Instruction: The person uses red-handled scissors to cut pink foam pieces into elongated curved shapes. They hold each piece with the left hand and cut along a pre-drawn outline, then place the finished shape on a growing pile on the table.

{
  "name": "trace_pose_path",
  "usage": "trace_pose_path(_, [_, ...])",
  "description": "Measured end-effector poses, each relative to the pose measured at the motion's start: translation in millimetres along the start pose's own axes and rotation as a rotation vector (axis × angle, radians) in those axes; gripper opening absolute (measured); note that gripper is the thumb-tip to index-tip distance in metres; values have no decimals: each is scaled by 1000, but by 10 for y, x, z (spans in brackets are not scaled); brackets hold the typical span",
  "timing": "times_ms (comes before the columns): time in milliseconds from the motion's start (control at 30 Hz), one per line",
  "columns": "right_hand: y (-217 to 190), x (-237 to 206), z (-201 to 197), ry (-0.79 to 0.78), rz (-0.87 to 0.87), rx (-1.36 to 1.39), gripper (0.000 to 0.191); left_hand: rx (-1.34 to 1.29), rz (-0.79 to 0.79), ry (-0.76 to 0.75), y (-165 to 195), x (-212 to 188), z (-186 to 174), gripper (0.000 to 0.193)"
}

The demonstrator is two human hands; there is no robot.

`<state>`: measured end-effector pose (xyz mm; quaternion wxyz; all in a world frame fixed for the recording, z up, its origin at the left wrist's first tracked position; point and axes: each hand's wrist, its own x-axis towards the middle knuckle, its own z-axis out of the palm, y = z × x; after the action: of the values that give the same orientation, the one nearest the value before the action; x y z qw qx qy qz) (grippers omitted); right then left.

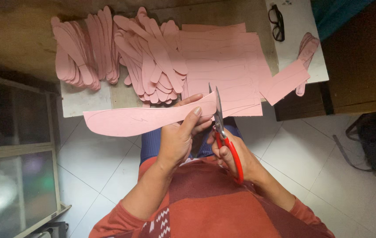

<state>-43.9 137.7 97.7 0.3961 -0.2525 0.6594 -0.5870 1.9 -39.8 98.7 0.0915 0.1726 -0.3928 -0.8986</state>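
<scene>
Strip [139, 120]: pale pink, thin dark curved lines drawn on it.
Scissors [225, 136]: red handles, silver blades.
Far stacks of cut pieces [122, 57]: same pink.
Sheets [227, 66]: pink, faint outlines.
Glasses [277, 22]: black frames.
Sweater [214, 202]: orange-red and maroon blocks, white zigzag near left.
Floor [294, 145]: white tiles.

Red-handled scissors [223, 132] bite the long pink strip's [139, 120] right end.

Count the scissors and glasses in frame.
2: one pair of red-handled scissors in the right hand, cutting the pink sheet held by the left hand; one pair of black glasses on the white tabletop. Others could be hidden under the pink stacks.
</scene>
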Motion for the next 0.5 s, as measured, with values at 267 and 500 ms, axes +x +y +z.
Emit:
trace_pose_path(267, [-2,-17,7,69,-102,-187,87,17,-27,20,21,-9,-3,39])
trace_pose_path(500, [3,-53,50,105,-54,-69,85,-17,-31,-9,20,-4,4,39])
